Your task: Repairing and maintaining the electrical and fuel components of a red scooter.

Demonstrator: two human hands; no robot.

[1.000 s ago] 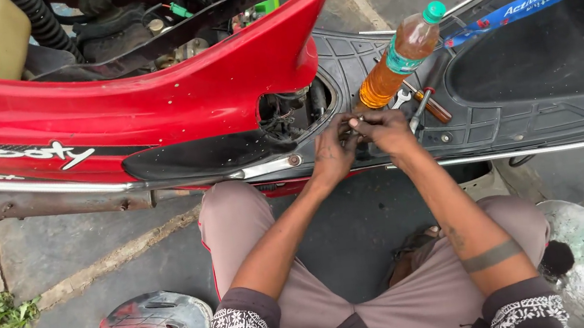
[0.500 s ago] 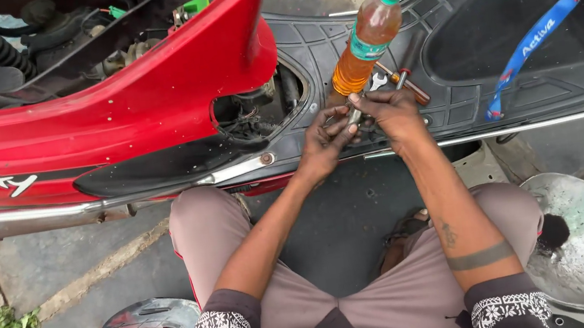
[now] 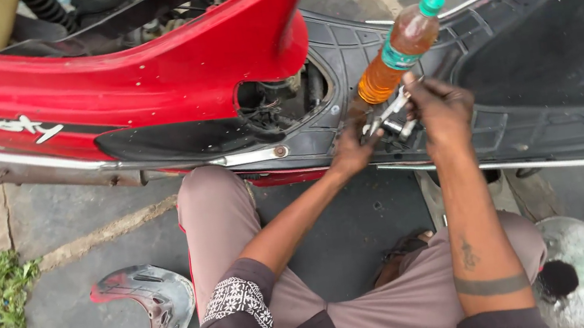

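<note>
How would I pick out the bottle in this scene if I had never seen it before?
Find the red scooter lying across the top of the view, then its black footboard to the right. The bottle stands there, leaning, just above the person's right hand and left hand. It alone is clear plastic, filled with amber liquid, with a green cap.

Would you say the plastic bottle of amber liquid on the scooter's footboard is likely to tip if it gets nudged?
Probably, yes. The bottle is tall and narrow and stands on the ribbed footboard, so its footing looks poor. It seems nearly full, which adds weight and some steadiness. The right hand works right beside its base, so a knock seems possible.
</note>
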